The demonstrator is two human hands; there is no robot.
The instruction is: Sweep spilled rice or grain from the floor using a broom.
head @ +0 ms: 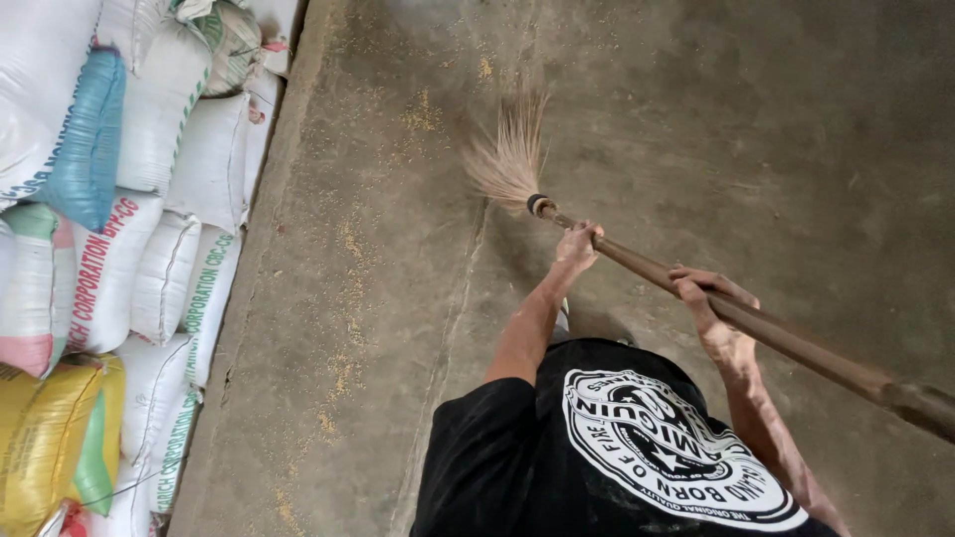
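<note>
1. The person is gripping a long wooden broom handle (756, 323) with both hands, and it is running from the lower right corner up toward the middle of the view.
2. The left hand (578, 248) is clamped around the handle nearer the head, fingers wrapped fully round the wood.
3. The right hand (714, 303) is closed over the handle further back, at about four o'clock from the left one, with the knuckles on top.
4. The stiff straw bristles (510, 154) are fanning out at eleven o'clock from the left hand, tips blurred (so I cannot tell whether they are touching the floor).
5. Yellow grain dust (348, 298) is lying in a loose, patchy band on the concrete floor (796, 129), at nine o'clock from the bristles and trailing down toward seven o'clock.
6. Stacked white woven sacks (149, 199), with one yellow sack (50, 438) among them, are filling the left edge.
7. Judging by the scatter, the sweeping is looking only partly done: the floor right of the broom is looking mostly clean, while the strip beside the sacks is still holding scattered dust.
</note>
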